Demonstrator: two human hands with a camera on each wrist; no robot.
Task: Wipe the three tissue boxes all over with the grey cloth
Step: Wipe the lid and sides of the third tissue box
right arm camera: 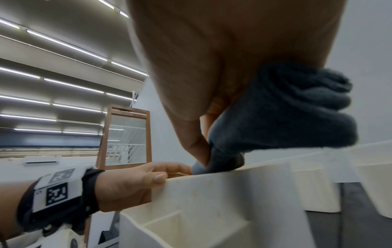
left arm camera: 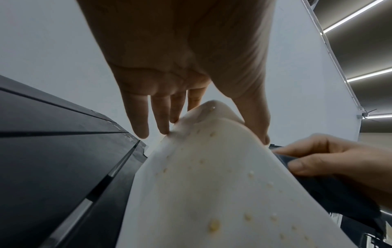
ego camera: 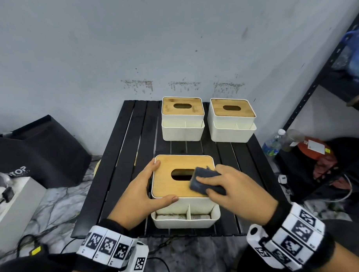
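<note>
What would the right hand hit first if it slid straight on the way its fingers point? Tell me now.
The right hand, gripping the dark cloth on the wooden lid, points far-left. It would cross the oval slot, then probably meet fingers of the left hand at the lid's far-left corner.
</note>
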